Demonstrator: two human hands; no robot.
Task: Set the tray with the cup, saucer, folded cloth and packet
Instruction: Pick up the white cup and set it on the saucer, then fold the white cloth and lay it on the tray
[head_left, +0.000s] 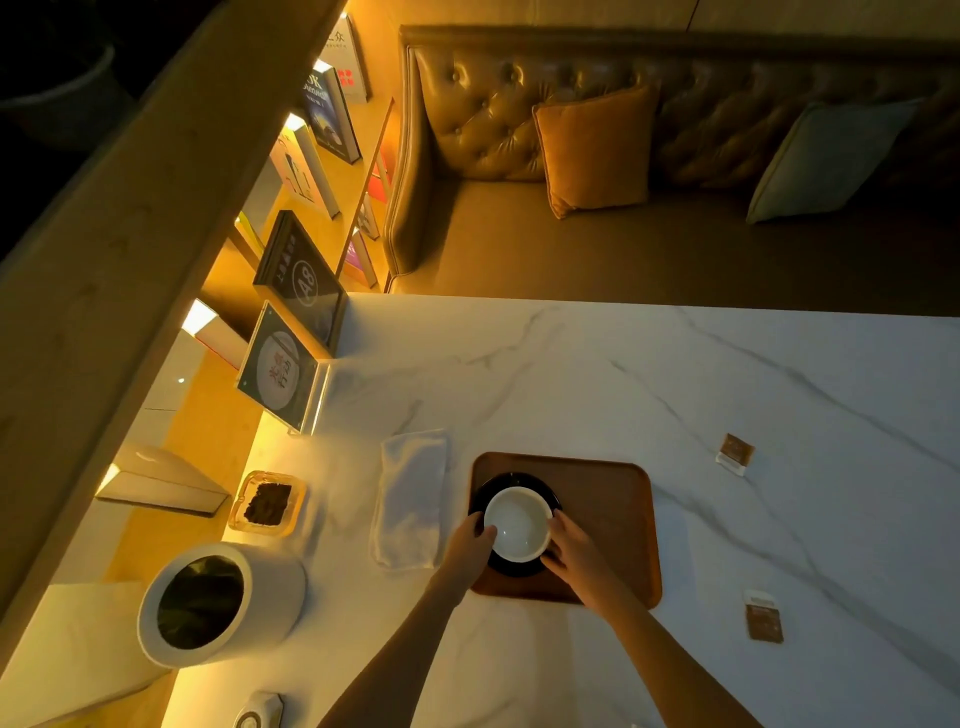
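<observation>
A brown wooden tray lies on the white marble table. On its left half rests a black saucer with a white cup on it. My left hand holds the cup's left side and my right hand holds its right side. A folded white cloth lies on the table just left of the tray. Two brown packets lie to the right of the tray: one farther back, one nearer the front.
A white cylindrical bin with a dark liner stands at the front left, a glass ashtray behind it. An acrylic sign stand and books line the left shelf. A leather sofa with cushions runs behind the table.
</observation>
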